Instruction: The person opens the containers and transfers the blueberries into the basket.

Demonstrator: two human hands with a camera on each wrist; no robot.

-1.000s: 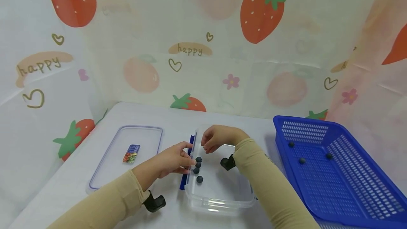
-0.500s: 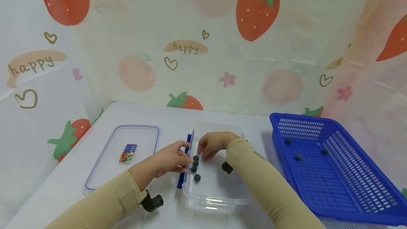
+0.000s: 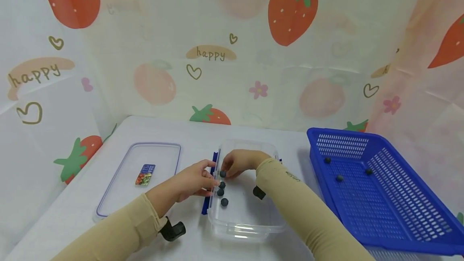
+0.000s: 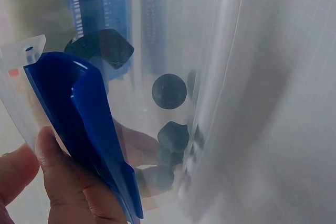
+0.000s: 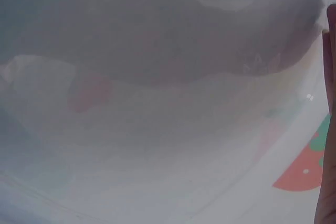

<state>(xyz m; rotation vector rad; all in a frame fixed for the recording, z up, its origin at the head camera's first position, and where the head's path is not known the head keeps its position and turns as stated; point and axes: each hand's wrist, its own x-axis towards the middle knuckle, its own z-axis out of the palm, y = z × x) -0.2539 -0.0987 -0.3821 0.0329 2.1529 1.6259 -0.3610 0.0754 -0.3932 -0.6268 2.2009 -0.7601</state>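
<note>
A clear plastic box with blue side latches stands mid-table. My left hand grips its left wall; in the left wrist view the fingers lie by the blue latch. Inside the box, my right hand has curled fingers at a blueberry, seemingly pinching it; the thumb side is partly hidden. Nearer me along the same wall lie more blueberries, one blueberry just by the left fingertips and the nearest blueberry a little apart. The right wrist view is mostly hazy plastic.
At the right stands a blue perforated basket with a few blueberries in it. Left of the box lies a clear lid with a purplish rim and a printed fruit label. A patterned cloth hangs behind the white table.
My right hand has come down and left into the box, and the farthest blueberry has shifted away from the others with it. The left hand has kept its place on the box.
</note>
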